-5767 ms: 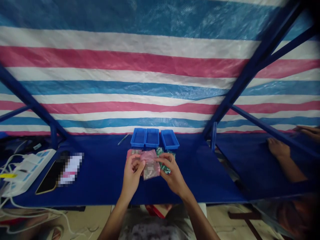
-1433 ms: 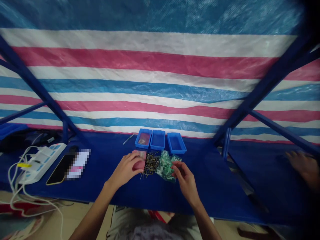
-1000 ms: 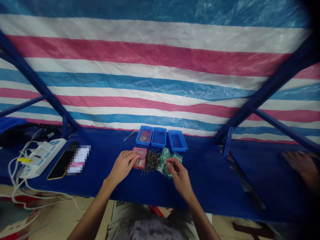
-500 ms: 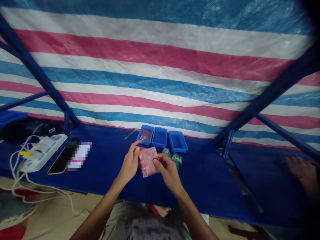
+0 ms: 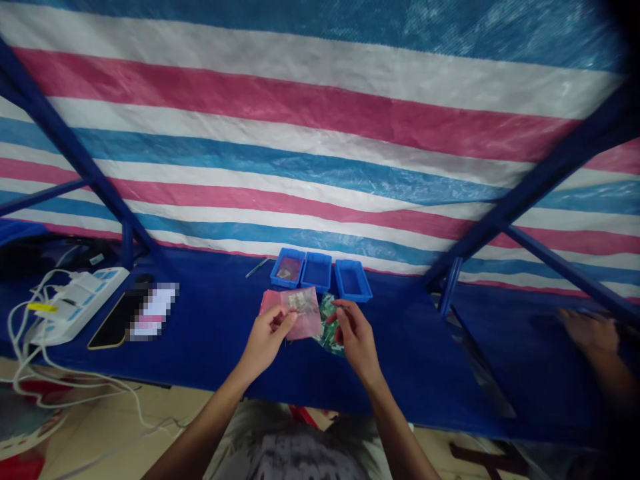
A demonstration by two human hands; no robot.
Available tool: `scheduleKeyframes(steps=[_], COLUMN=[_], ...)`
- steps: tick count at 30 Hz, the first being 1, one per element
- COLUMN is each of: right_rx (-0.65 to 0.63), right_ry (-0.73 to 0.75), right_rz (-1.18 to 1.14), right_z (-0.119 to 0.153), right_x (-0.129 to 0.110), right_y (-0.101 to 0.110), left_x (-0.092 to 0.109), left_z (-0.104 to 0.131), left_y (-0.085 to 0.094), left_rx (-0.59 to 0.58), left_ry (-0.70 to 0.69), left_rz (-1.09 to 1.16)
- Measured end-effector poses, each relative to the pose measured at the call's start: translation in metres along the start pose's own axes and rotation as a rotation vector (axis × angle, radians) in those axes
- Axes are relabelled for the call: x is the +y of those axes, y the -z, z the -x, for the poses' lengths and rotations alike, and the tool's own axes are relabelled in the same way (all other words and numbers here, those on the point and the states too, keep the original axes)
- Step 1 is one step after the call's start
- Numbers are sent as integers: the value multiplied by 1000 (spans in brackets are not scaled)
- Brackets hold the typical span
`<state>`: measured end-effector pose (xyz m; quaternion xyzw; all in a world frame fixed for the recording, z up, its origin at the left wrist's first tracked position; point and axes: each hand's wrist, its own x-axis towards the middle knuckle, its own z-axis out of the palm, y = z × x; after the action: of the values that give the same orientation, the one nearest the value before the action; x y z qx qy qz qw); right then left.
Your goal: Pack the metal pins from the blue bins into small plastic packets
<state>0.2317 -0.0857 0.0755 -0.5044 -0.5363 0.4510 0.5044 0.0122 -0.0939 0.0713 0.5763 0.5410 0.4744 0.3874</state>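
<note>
Translucent pink bag, greyish contents toward twelve o'clock, pinched by left hand, thumb against fingers, six o'clock of paired blue trays, right hand half curled at three o'clock, hold unclear.

Makeshift workshop: blue bench, small plastic trays, striped tarpaulin.
</note>
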Motion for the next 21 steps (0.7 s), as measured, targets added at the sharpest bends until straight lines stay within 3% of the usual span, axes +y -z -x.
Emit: scheduleKeyframes(steps=[3,6,9,11,12,14,16,18,21], right_rx=[-2,-115,-232,-221,-204,-199,-260,-324,-368], right_ry=[277,520,566,448,355,139,-57,-203,-318], right_rz=[279,480,484,371,278,65,-138,-288,-397], right_z=[0,3,5,4,3,1,1,2,6], right_x=[6,5,-1,-5,-7,-9,-10,-12,-13], right_y=[10,14,14,11,10,7,3,-1,-5], left_x=[0,-1,-3,-4,-4,-4,-3,0,5], left_z=[2,10,15,13,12,6,1,-2,0], left_y=[-10,-19,-17,-10,-4,6,14,17,18], left_rx=[-73,-180,-294,-310,-261,-55,68,39,-124], left_ry=[210,348,376,299,221,-3,-244,-451,-641], left_rz=[296,518,505,297,141,-197,-430,-557,-626])
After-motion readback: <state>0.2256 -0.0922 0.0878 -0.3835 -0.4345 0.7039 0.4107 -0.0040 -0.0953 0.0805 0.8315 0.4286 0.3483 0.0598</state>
